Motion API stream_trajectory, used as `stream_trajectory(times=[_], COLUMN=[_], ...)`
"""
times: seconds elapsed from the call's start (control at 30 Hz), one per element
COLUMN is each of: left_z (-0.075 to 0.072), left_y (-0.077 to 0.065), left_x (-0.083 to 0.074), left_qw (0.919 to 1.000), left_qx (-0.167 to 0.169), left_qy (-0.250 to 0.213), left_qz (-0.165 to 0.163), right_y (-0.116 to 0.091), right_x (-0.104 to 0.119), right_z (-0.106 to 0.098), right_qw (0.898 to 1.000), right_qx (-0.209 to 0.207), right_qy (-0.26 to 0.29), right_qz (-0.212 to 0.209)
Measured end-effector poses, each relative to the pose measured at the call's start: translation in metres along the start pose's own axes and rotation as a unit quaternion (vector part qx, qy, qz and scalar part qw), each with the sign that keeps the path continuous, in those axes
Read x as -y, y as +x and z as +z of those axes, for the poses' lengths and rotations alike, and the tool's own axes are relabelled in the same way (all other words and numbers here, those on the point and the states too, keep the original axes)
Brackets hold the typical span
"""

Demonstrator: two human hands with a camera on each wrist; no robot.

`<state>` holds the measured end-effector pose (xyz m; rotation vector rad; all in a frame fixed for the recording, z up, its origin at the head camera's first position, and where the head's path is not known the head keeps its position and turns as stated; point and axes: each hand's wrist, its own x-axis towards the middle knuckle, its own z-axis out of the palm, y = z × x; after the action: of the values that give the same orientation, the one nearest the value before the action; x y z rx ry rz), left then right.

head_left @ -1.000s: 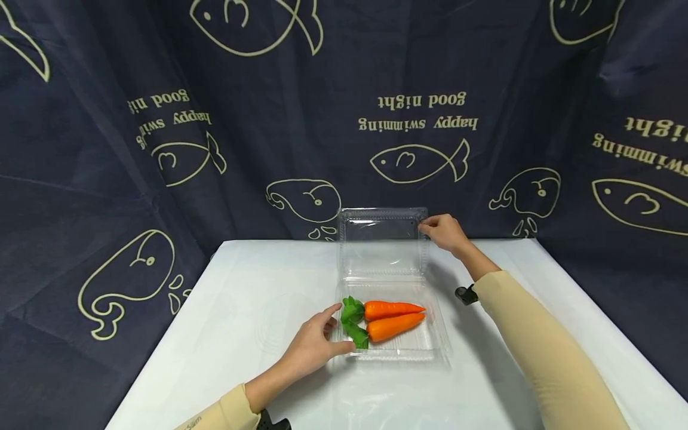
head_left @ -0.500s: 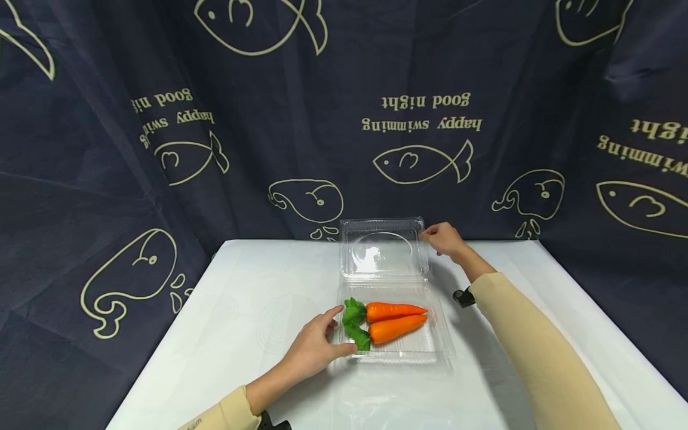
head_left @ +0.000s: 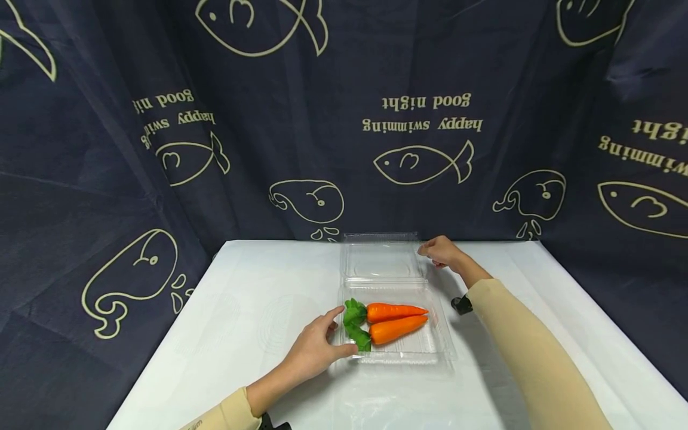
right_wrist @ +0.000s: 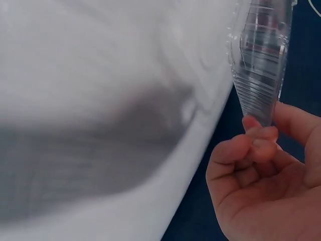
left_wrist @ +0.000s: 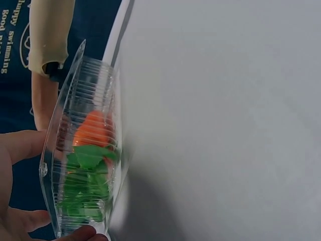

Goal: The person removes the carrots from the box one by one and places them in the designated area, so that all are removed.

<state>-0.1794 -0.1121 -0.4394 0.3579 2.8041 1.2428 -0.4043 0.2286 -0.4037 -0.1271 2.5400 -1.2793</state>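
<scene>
Clear plastic makes up a ribbed box (head_left: 398, 358) that sits on the white tabletop (head_left: 258, 275); two orange carrots (head_left: 399, 329) lie side by side inside it, tips pointing right, with their leafy green tops (head_left: 357, 337) by the left wall; the clear lid (head_left: 378, 260) is folded back from the far side of the box, leaving the carrots uncovered.

The left hand (head_left: 313, 344) is at the near left corner of the box, thumb and fingers spread apart; its thumb reaches the near rim and its index finger lies by the left wall; the left wrist view shows the green leaves through the ribbed plastic.

The right hand (head_left: 443, 249) pinches the lid near its far right corner, thumb and fingertips together on the thin edge.

Beige sleeves (head_left: 537, 352) cover the forearms, a black device (head_left: 462, 304) shows at the right wrist; behind the tabletop hangs a dark blue cloth (head_left: 301, 119), printed with pale sea creatures and the inverted words "happy swimming" and "good night".
</scene>
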Motion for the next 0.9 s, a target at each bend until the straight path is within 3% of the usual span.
stream_trajectory(times=[0.1,0.37,0.77,0.9], left_z=[0.0,0.002,0.002,0.002], left_y=[-0.001,-0.001,-0.001,-0.001], left_x=[0.0,0.001,0.004,0.004], left_qw=[1.0,0.9999,0.9995,0.9992], left_qx=[-0.001,-0.004,-0.001,-0.002], left_qy=[-0.001,0.005,0.016,0.02], left_qz=[0.002,0.012,0.025,0.033], right_y=[-0.001,-0.002,-0.011,-0.02], right_x=[-0.002,-0.007,-0.008,-0.006], right_z=[0.003,0.011,0.013,0.012], right_qw=[1.0,1.0,0.999,0.998], right_qx=[0.014,0.018,0.006,-0.007], right_qy=[0.011,-0.022,-0.039,-0.069], right_qz=[0.002,0.013,0.006,-0.005])
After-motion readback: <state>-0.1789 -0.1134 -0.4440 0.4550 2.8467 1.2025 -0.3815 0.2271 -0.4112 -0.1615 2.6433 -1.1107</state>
